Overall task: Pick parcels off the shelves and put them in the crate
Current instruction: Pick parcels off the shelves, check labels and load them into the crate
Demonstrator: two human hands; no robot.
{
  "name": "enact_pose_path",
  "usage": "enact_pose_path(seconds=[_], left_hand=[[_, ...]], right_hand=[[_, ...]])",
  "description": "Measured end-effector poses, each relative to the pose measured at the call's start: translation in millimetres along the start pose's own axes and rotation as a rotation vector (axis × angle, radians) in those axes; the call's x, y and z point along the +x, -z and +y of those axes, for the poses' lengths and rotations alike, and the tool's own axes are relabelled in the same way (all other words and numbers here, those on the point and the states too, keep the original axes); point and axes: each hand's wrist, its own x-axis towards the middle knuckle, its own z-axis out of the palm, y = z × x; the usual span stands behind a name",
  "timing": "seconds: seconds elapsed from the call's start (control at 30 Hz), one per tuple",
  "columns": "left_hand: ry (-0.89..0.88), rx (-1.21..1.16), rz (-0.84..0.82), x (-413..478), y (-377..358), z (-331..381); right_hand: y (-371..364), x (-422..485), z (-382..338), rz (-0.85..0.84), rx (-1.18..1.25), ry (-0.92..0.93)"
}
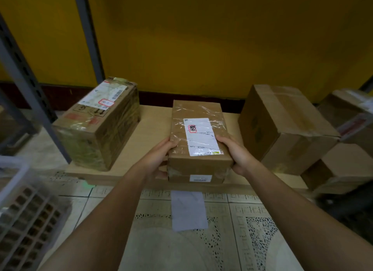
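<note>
The left hand point(159, 156) and right hand point(239, 153) grip the labelled parcel point(196, 113) between curled fingers point(223, 139); a second parcel point(199, 178) lies just below them.

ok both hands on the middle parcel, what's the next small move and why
Probably lift it straight up: left hand and right hand grip the taped parcel by its near end, it rests on a flatter parcel, and the crate sits lower left.

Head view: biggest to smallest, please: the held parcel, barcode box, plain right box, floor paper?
1. barcode box and plain right box: they look alike, so I can't rank them
2. held parcel
3. floor paper
</note>
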Motion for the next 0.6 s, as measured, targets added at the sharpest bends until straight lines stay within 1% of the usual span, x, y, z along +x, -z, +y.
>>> enact_pose_path(seconds=[0.1, 0.23, 0.33, 0.4, 0.47, 0.6], left_hand=[[-0.028, -0.022, -0.007, -1, 9, -3], [-0.021, -0.086, 0.009, -5, 15, -5], [-0.046, -0.147, 0.032, -13, 14, 2], [-0.127, -0.219, 0.02, -21, 16, 16], [-0.232, -0.251, 0.018, -31, 20, 38], [-0.428, -0.082, 0.013, -53, 15, 89]], right_hand=[[1, -3, -1, 0.0, 0.022, 0.037], [-6, -10, -6, 0.021, -0.012, 0.081], [-13, -19, -16, 0.023, -0.058, 0.173], [-20, -26, -27, -0.002, -0.152, 0.263], [-28, -36, -44, 0.008, -0.225, 0.358], [-24, -67, -85, 0.096, -0.316, 0.581]])
